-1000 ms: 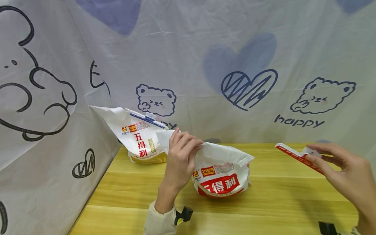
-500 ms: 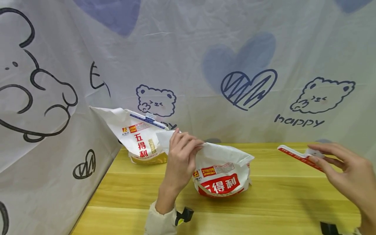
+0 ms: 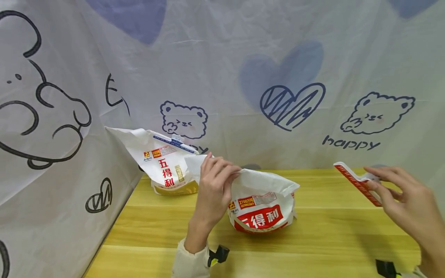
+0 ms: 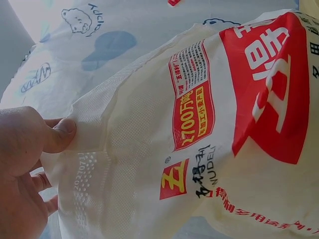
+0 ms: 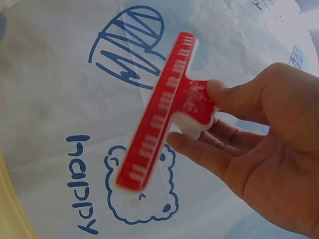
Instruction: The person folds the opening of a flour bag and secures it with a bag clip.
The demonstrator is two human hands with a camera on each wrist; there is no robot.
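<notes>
My left hand [image 3: 216, 185] pinches the folded top edge of a white flour bag [image 3: 261, 200] with a red label, which stands on the table. In the left wrist view the thumb lies on top of the bag's fold [image 4: 92, 124], other fingers behind it. Off to the right, my right hand [image 3: 406, 197] holds a red-and-white bag clip [image 3: 358, 185] in the air, apart from the bag. Thumb and fingers grip the tab of the clip [image 5: 159, 107] in the right wrist view; its long bar is tilted and patterned like piano keys.
Behind and left stands a second white flour bag [image 3: 165, 166] with a gold base, a blue clip [image 3: 175, 143] across its top. A printed cloth [image 3: 236, 77] hangs behind and at the left of the wooden table [image 3: 313, 239].
The red clip has turned in my right hand, so its bar slants more steeply now. My left hand and the bag have stayed in place.
</notes>
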